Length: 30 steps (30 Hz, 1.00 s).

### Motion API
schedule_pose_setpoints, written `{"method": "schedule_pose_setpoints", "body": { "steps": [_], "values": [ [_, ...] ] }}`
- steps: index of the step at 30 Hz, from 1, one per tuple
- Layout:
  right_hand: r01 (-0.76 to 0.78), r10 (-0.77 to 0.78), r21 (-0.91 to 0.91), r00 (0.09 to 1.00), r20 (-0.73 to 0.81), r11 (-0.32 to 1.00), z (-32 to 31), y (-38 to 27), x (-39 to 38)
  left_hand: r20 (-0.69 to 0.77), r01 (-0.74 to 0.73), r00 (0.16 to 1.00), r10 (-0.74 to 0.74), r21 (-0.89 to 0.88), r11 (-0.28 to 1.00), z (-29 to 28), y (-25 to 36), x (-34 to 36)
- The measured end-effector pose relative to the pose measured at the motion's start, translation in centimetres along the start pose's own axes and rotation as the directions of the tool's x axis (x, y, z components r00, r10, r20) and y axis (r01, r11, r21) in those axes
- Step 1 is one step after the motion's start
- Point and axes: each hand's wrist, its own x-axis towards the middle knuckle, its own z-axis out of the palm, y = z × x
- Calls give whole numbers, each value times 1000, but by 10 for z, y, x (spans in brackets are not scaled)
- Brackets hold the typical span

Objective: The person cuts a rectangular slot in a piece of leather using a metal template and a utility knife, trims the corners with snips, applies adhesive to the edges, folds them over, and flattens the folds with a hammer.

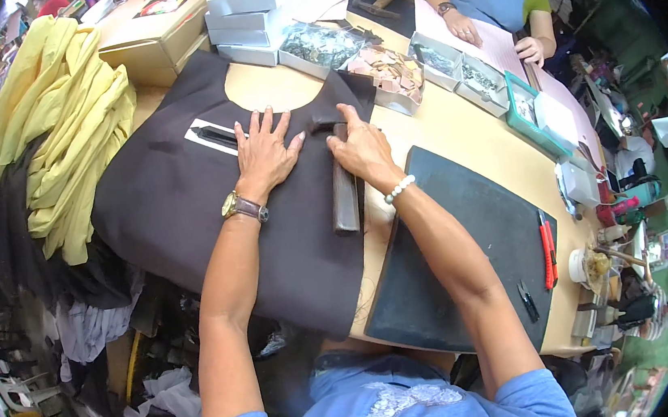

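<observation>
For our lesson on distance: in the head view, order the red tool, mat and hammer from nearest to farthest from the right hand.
1. Hammer, at the right hand.
2. Mat, right of that hand.
3. Red tool, near the mat's right edge.

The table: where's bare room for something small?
On the black mat, between the right forearm and the red tool, or on the tabletop strip between mat and teal tray. The far side is crowded with white boxes and tan pieces; the dark cloth has the left hand and right hand over it.
</observation>
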Motion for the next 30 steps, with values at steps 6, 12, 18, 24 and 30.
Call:
{"method": "schedule_pose_setpoints", "body": {
  "steps": [6,12,18,24,30],
  "values": [
    [23,-35,-94,990,-134,995,1,8,24,12,12,1000,-12,30,999,-2,-6,-2],
    [10,-48,-194,981,-189,981,5,41,72,3,-9,1000,9,9,1000,-3,1,0],
    [145,-158,-67,953,-260,987,5,27,74,-34,-1,999,0,-33,999,-3,-6,-3],
    [389,-291,11,708,-644,921,-28,25,70,-53,-13,999,12,-31,999,2,-1,-1],
    [825,-832,-168,553,41,540,-5,30,4,-29,0,1000,1,25,1000,-2,-3,-2]
  ]
}}
